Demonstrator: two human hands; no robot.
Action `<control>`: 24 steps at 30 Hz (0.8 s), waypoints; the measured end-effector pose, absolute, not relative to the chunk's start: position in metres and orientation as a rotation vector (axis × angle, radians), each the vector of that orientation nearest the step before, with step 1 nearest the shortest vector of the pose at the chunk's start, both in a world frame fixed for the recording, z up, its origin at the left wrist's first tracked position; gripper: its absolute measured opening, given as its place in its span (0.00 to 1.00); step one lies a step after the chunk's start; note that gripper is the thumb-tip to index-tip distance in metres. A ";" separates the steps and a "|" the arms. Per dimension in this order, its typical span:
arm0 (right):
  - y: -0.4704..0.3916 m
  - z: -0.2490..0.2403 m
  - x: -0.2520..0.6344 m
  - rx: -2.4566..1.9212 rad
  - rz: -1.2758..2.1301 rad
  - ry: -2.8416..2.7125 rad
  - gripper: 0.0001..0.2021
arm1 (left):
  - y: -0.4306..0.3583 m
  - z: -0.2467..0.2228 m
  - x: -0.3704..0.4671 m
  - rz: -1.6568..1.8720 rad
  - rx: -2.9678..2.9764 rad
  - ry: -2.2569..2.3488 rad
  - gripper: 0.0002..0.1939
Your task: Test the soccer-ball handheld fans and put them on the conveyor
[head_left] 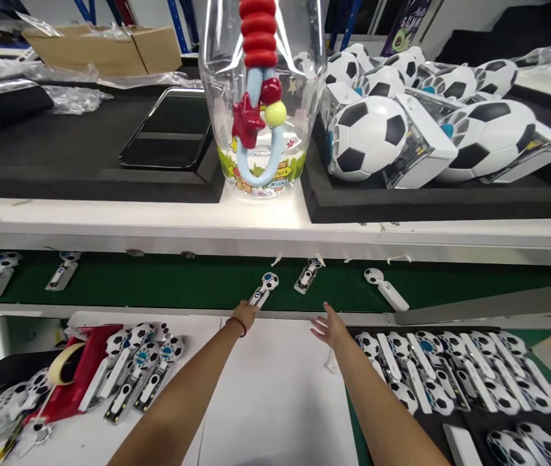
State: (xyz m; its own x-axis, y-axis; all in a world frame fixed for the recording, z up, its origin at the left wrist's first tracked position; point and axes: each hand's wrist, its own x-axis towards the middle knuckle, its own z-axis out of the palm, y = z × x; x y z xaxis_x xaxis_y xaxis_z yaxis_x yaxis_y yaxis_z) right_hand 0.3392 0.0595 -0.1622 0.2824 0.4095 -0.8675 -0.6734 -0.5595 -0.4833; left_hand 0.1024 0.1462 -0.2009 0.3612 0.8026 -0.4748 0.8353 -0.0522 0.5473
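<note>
My left hand [245, 316] is closed on the lower end of a white handheld piece with a round soccer-ball-patterned head [269, 281], at the near edge of the green conveyor belt [207, 279]. To its right, my right hand [329, 327] is held with fingers spread and nothing in it, over the edge of the white work surface [280, 395]. Beyond the right hand, on the belt, lie a similar piece with its inside showing [307, 277] and a white-handled one [386, 289].
At left are a red tape dispenser [91, 362] and several similar pieces [144, 362]. A black tray [474, 421] at right holds rows of them. On the shelf above stand a clear bottle [260, 97], a dark tablet-like slab [171, 129] and several soccer-ball items [367, 139].
</note>
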 end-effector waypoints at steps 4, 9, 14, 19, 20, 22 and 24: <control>0.036 -0.168 0.289 -1.578 1.509 0.227 0.23 | 0.091 -0.178 0.090 0.103 1.760 1.372 0.13; 0.023 -0.126 0.232 -1.334 1.587 0.023 0.27 | 0.008 -0.128 0.087 0.253 1.708 1.324 0.15; 0.015 -0.085 0.209 -1.249 1.553 -0.023 0.20 | -0.047 -0.080 0.081 0.394 1.666 1.263 0.13; -0.012 -0.056 0.194 -1.174 1.762 -0.037 0.19 | -0.071 -0.056 0.065 0.654 1.057 1.056 0.12; -0.018 -0.050 0.189 -1.168 1.776 -0.064 0.18 | -0.073 -0.055 0.062 0.663 0.902 0.993 0.18; -0.030 -0.037 0.178 -1.178 1.735 -0.129 0.17 | -0.078 -0.053 0.058 0.634 0.729 0.870 0.30; -0.040 -0.027 0.167 -1.215 1.667 -0.199 0.17 | -0.083 -0.049 0.053 0.631 0.686 0.813 0.36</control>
